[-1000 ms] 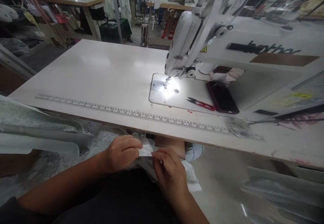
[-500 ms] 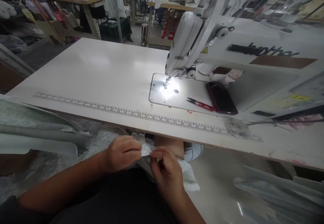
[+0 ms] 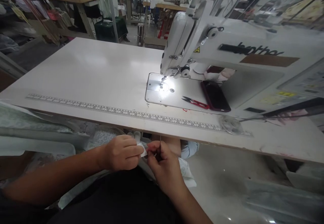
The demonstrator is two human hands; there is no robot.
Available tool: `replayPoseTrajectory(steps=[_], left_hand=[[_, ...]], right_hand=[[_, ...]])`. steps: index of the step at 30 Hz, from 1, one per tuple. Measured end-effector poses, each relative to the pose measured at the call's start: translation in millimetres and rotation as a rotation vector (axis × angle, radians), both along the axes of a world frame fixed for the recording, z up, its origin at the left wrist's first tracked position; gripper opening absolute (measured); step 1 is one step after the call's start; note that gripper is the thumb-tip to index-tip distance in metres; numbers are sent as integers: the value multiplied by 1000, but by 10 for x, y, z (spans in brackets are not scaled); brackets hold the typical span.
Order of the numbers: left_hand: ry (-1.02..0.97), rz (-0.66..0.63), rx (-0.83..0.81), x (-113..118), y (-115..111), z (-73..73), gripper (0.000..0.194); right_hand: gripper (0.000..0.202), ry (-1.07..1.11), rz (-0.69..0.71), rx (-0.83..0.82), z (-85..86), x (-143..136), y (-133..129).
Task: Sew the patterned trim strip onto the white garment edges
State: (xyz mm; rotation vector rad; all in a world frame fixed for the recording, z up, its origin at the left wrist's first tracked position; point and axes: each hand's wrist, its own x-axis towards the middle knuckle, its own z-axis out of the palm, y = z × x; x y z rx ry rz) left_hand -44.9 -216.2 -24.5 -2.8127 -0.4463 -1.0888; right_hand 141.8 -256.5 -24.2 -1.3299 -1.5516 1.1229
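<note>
Below the table's front edge, my left hand point(image 3: 125, 152) is closed on a small piece of white fabric point(image 3: 142, 148). Close beside it, my right hand point(image 3: 165, 165) pinches at the fabric's right end, and a thin dark tool point(image 3: 160, 146) sticks up between its fingers. Its lower part is hidden in the hand. Pale patterned cloth point(image 3: 186, 173) hangs behind and right of my right hand, with more patterned cloth point(image 3: 105, 138) behind my left hand.
A white sewing machine point(image 3: 177, 41) with its lamp lit stands on the white table point(image 3: 101, 68). Red-handled snips point(image 3: 196, 102), a dark phone point(image 3: 216, 95) and a clear round object point(image 3: 231, 125) lie there. A ruler scale point(image 3: 126, 112) runs along the front. Cloth point(image 3: 35, 129) hangs left.
The view has shifted slightly, so the table and machine appear further left. A thin dark tool now stands upright in my right hand. Less of the white fabric shows between my hands.
</note>
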Motion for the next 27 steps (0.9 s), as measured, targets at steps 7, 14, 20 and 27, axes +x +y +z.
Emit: replayPoseTrajectory(steps=[7,14,20,27], left_hand=[[-27,21,-15,24,5,-23,28],[-30,32,-25,37,3,-12,27],[-47,29,-33,36,1,-23,27],[-183,92,-387,42,-26,-59,15]], right_hand=[[15,134,-39,-47,-17,-9,3],[18,82,-50,-39,-57,-14,-6],[21,88,-17,-57,-79,-12,-19],[23,97,38,1,-121,41,-33]])
